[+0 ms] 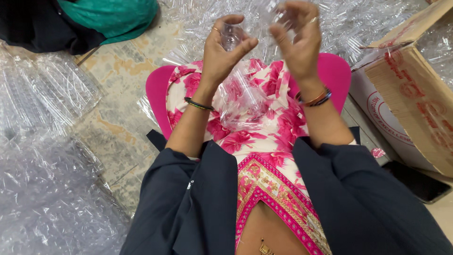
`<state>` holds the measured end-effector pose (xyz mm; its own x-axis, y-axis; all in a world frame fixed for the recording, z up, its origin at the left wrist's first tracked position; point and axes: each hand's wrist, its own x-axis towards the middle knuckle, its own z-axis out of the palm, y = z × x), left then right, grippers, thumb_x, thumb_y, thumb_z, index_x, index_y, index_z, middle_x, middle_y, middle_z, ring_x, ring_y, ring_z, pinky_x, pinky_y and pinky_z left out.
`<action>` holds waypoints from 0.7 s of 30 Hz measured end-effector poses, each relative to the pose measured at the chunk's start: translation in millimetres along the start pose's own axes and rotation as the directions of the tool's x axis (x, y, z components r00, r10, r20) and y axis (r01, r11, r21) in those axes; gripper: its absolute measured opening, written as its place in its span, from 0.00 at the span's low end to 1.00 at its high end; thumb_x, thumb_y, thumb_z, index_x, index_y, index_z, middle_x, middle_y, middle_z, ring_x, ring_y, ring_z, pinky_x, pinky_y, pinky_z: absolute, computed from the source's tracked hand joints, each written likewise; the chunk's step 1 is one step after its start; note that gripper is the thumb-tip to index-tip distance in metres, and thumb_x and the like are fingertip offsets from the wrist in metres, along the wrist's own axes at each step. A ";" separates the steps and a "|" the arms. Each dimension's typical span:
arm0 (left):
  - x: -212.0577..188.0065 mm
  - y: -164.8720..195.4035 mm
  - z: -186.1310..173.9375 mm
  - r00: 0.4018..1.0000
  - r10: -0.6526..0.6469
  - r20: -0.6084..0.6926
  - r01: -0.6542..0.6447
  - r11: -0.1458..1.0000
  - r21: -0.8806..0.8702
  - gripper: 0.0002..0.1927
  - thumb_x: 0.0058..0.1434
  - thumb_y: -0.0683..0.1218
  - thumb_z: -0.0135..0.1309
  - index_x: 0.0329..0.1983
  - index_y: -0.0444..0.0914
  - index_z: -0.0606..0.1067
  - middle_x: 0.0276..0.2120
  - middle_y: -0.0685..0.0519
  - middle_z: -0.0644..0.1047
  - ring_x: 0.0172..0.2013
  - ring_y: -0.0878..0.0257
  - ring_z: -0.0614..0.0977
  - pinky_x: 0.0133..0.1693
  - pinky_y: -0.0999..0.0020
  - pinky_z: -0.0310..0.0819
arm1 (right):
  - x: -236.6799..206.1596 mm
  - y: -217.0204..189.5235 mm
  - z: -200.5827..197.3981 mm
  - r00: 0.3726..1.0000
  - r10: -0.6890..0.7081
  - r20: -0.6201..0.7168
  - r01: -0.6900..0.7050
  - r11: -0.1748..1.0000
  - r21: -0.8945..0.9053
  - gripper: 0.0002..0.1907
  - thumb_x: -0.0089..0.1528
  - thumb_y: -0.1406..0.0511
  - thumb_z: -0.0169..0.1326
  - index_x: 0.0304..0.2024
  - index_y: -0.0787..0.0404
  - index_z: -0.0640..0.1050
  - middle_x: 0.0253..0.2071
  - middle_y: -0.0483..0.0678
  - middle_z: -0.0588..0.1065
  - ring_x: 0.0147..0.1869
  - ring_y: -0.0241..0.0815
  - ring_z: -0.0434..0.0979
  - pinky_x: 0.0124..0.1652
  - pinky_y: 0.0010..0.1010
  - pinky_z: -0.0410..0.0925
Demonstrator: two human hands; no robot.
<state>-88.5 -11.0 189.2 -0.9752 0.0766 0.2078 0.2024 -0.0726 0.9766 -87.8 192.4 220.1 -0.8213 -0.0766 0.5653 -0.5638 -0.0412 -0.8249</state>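
Nearest the camera lies the person's lap, covered by a floral pink-and-white garment [264, 141] with dark sleeves on either side. A clear plastic bag [243, 101] rests on the lap, crumpled, between the two forearms.

Above it, the left hand [224, 52] is raised, its fingers curled around a small clear plastic cup [232, 35], thumb on one side and fingertips on the other, so the cup is gripped upright over the lap. The right hand [297, 42] is raised just beside it, fingers bent and partly spread; something clear and blurred [278, 14] sits at its fingertips, and it is not possible to tell whether they grip it. Bangles circle both wrists.

Under the lap a pink stool [155, 89] shows at both sides. To the person's right a cardboard box [415, 94] stands open on the floor, near the knee. To the left, sheets of clear plastic packaging [42, 94] lie heaped on the floor. Farther off, beyond the hands, a pile of clear plastic cups [198, 19] covers the floor, and a green and black cloth bundle [94, 19] lies at the far left.
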 end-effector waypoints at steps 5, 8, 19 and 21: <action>11.5 -6.5 -16.4 0.961 0.162 0.223 -0.249 0.858 0.449 0.37 0.59 0.56 0.73 0.67 0.40 0.69 0.48 0.51 0.82 0.42 0.63 0.84 0.46 0.68 0.82 | 40.8 -7.6 -35.0 0.923 0.000 0.385 0.169 0.898 -0.405 0.16 0.71 0.64 0.63 0.59 0.57 0.76 0.49 0.49 0.76 0.52 0.42 0.76 0.49 0.33 0.70; 16.9 -16.8 -18.2 0.935 0.160 0.316 -0.317 0.777 0.543 0.43 0.61 0.58 0.71 0.73 0.41 0.63 0.42 0.52 0.82 0.41 0.63 0.84 0.46 0.64 0.80 | 53.5 0.5 -35.9 0.812 0.079 0.578 0.223 0.873 -0.433 0.18 0.69 0.62 0.63 0.57 0.59 0.72 0.48 0.50 0.74 0.51 0.44 0.76 0.49 0.35 0.70; 43.5 -58.5 -14.2 0.991 0.050 -0.124 -0.103 0.881 -0.463 0.25 0.74 0.65 0.44 0.54 0.39 0.65 0.43 0.51 0.76 0.42 0.65 0.78 0.46 0.65 0.76 | -18.0 80.9 47.1 0.865 0.348 0.361 -0.460 0.837 0.297 0.36 0.69 0.70 0.64 0.75 0.62 0.60 0.59 0.48 0.71 0.63 0.36 0.73 0.63 0.27 0.70; 47.7 -52.9 -18.7 0.990 0.058 -0.131 -0.113 0.876 -0.470 0.26 0.74 0.65 0.43 0.53 0.37 0.67 0.42 0.51 0.77 0.42 0.64 0.79 0.47 0.65 0.77 | -31.7 83.2 60.2 0.869 0.390 0.305 -0.475 0.832 0.288 0.39 0.69 0.71 0.64 0.76 0.61 0.57 0.58 0.50 0.72 0.59 0.36 0.74 0.59 0.26 0.71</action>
<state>-147.5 -22.1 146.4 -0.9652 -0.0582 0.2551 0.2454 -0.5393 0.8056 -103.5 131.5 133.0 -0.9073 -0.3860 0.1665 -0.0543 -0.2850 -0.9570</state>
